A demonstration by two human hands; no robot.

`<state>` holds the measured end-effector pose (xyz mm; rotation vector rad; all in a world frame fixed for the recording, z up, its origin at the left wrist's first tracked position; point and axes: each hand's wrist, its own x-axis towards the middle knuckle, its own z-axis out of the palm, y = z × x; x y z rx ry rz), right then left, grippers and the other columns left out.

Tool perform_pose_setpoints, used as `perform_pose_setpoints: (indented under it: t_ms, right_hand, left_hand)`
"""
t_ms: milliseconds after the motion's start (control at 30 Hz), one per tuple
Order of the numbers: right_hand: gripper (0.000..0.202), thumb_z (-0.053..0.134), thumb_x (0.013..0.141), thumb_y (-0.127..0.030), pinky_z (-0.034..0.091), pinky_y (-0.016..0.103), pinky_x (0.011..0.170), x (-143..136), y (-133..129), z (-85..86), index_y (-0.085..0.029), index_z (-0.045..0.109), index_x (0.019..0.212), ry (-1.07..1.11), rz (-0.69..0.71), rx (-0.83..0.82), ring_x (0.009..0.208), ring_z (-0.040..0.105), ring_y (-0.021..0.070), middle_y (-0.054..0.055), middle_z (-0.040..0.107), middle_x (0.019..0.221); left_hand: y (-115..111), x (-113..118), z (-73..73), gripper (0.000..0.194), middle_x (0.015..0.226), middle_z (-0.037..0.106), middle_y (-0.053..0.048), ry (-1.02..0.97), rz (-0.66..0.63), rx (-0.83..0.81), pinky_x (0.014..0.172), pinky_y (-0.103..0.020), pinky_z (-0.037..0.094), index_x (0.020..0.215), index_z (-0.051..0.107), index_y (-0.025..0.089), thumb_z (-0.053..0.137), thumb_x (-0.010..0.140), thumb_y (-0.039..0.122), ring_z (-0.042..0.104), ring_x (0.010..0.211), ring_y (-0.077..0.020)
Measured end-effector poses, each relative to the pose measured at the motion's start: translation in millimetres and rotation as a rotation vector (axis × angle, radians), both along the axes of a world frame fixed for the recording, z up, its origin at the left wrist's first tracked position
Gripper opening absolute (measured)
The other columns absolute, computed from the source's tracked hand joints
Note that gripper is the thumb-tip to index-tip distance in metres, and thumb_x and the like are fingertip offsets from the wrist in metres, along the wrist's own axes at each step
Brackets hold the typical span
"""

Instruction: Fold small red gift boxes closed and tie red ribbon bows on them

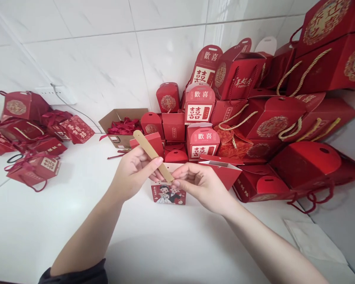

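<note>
A flat tan strip (150, 150) with a rounded upper end slants between my hands; its material is hard to make out. My left hand (133, 169) is closed on it, thumb across its front and fingers behind. At the strip's lower end, the fingertips of my right hand (199, 183) pinch it. Just below and behind the hands stands a small red box (169, 195) printed with a cartoon bridal couple; my hands partly cover its top.
Many red gift boxes (273, 122) are stacked against the wall on the right. A brown carton (120, 138) holds dark red ribbon. More red boxes (37, 169) lie at the left near scissors (14, 158). A white sheet (313, 240) lies at the right on the white table (136, 244).
</note>
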<state>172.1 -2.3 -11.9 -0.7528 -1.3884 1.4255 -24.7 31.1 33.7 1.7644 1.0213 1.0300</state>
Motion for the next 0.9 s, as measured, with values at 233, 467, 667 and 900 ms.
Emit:
perform_pose_setpoints:
  t_ms: [233, 467, 667, 900]
  right_hand:
    - [0.012, 0.069, 0.085, -0.030, 0.056, 0.030, 0.070, 5, 0, 3.5, -0.019, 0.063, 0.086, -0.040, -0.176, 0.125, 0.075, 0.068, 0.0151, 0.003, 0.071, 0.081]
    - [0.004, 0.063, 0.088, -0.023, 0.054, 0.028, 0.067, 3, 0, 2.0, -0.020, 0.061, 0.089, -0.246, -0.418, 0.362, 0.071, 0.063, 0.0138, 0.002, 0.066, 0.083]
    - [0.006, 0.060, 0.089, -0.016, 0.053, 0.029, 0.073, 0, 0, -1.8, -0.021, 0.063, 0.091, -0.394, -0.501, 0.599, 0.077, 0.063, 0.0149, 0.004, 0.068, 0.088]
    - [0.006, 0.058, 0.089, -0.018, 0.052, 0.029, 0.070, 14, 1, 3.6, -0.021, 0.063, 0.090, -0.396, -0.437, 0.546, 0.076, 0.062, 0.0155, 0.003, 0.067, 0.085]
  left_hand:
    - [-6, 4, -5.0, 0.021, 0.098, 0.075, -0.007, 0.156, -0.267, -0.118, 0.078, -0.036, 0.064, 0.099, 0.076, 0.020, 0.062, 0.089, 0.032, 0.073, 0.089, -0.0245]
    - [-15, 20, -15.1, 0.014, 0.086, 0.077, -0.002, 0.206, 0.011, 0.241, 0.066, -0.026, 0.063, 0.086, 0.077, 0.022, 0.064, 0.086, 0.025, 0.073, 0.073, -0.0183]
    - [-17, 26, -21.8, 0.011, 0.077, 0.076, 0.001, 0.360, 0.213, 0.626, 0.061, -0.024, 0.059, 0.077, 0.073, 0.022, 0.064, 0.084, 0.020, 0.069, 0.062, -0.0137]
    - [-14, 22, -16.5, 0.018, 0.092, 0.077, -0.001, 0.339, 0.042, 0.513, 0.069, -0.027, 0.060, 0.092, 0.077, 0.024, 0.061, 0.085, 0.018, 0.072, 0.075, -0.0170]
